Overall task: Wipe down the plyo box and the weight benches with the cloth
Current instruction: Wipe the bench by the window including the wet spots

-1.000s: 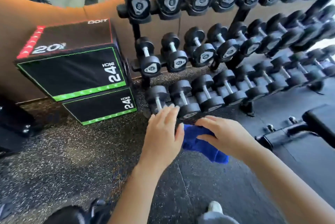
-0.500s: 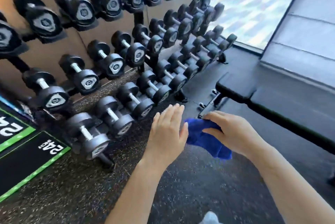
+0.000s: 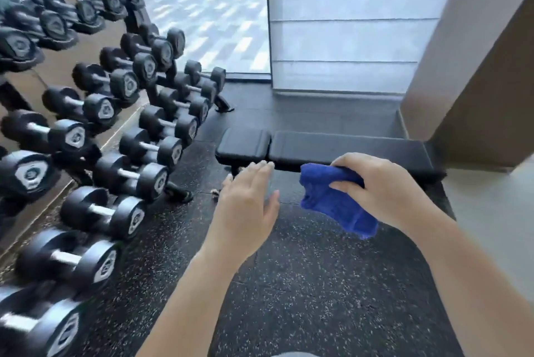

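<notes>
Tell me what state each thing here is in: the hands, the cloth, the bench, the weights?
Blue terry cloth: bunched up, hanging from the right hand's grip.
Right hand: fingers curled round the cloth.
Left hand: open, fingers straight, holding nothing.
Black padded weight bench: set flat, nothing lying on it.
Black rubber dumbbells: resting on their tiered rack.
White window blind: lowered.

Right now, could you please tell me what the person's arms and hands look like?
The left forearm and right forearm are bare to the picture's edge, no sleeves in view. The left hand and right hand wear no gloves, rings, watch or bands.
</notes>
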Demonstrator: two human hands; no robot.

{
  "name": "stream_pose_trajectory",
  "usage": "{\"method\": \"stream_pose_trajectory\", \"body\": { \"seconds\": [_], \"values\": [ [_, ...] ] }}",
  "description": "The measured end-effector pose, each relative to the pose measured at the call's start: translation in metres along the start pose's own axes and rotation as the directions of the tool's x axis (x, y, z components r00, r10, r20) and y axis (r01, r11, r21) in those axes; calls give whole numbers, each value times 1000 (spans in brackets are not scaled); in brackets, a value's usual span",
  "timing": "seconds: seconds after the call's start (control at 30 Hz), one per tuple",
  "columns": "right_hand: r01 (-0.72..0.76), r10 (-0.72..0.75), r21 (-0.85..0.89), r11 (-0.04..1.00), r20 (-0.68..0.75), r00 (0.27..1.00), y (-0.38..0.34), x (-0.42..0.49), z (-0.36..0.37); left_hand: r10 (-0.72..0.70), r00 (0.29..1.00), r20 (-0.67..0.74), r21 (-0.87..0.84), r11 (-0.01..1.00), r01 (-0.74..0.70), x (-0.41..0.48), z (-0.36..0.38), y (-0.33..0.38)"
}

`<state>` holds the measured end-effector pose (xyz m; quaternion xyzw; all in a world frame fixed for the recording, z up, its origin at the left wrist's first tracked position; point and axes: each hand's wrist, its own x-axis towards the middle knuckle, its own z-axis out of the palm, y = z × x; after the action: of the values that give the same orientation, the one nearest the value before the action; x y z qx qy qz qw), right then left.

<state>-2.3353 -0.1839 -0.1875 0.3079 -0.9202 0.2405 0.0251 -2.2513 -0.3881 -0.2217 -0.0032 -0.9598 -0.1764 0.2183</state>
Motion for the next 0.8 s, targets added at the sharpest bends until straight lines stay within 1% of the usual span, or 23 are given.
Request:
{"method": "stream_pose_trajectory", "body": {
  "seconds": [0.13, 0.27, 0.33, 0.43, 0.5, 0.6, 0.73, 0.8],
  "values": [
    [-127, 128, 25, 992, -58, 990, 51, -8, -20, 133, 989, 59, -51, 990, -130, 43, 40, 37],
    [-256, 257, 32, 966, -84, 963, 102, -14, -35, 230, 964, 132, -136, 968, -212, 89, 87, 67],
    [-319, 319, 22, 948, -81, 944, 127, -12, -44, 277, 950, 144, -173, 952, -251, 115, 113, 84],
    [-404, 404, 12, 915, -72, 912, 168, 2, -57, 320, 934, 161, -240, 930, -278, 158, 154, 108],
    [-434, 432, -2, 901, -86, 898, 196, 18, -62, 349, 920, 180, -275, 916, -294, 189, 182, 121],
    [-468, 463, -39, 883, -91, 882, 232, 49, -68, 369, 897, 242, -355, 895, -272, 239, 217, 139],
    [-506, 503, -34, 862, -61, 862, 275, 89, -81, 393, 893, 220, -389, 875, -289, 301, 252, 156],
    [-539, 537, -24, 842, -66, 841, 297, 100, -88, 399, 888, 229, -390, 873, -292, 323, 267, 161]
  ]
}}
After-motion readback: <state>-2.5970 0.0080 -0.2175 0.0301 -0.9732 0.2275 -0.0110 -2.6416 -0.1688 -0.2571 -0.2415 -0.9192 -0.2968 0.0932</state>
